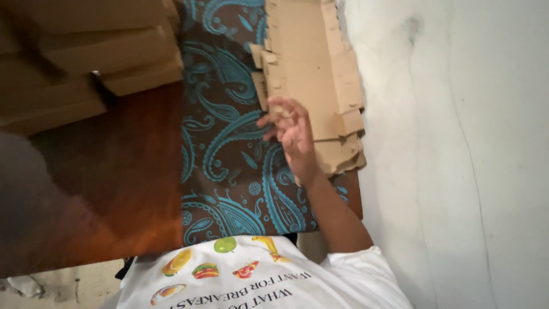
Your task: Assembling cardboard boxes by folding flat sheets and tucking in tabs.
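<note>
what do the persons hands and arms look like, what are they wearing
Only one hand shows, bare, without glove; whether a ring is on it is unclear. The forearm is uncovered up to a short white sleeve of a white t-shirt printed with food pictures. The other hand is out of view.

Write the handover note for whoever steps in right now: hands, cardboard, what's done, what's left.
Right hand: open, fingers spread at the left edge of the flat cardboard stack; no sheet gripped.
Left hand: out of view.
The stack lies on the brown and teal paisley cloth, next to the white wall.
Done: folded cardboard boxes are piled at the upper left of the wooden table.
Left: the sheets in the stack are still flat.
</note>
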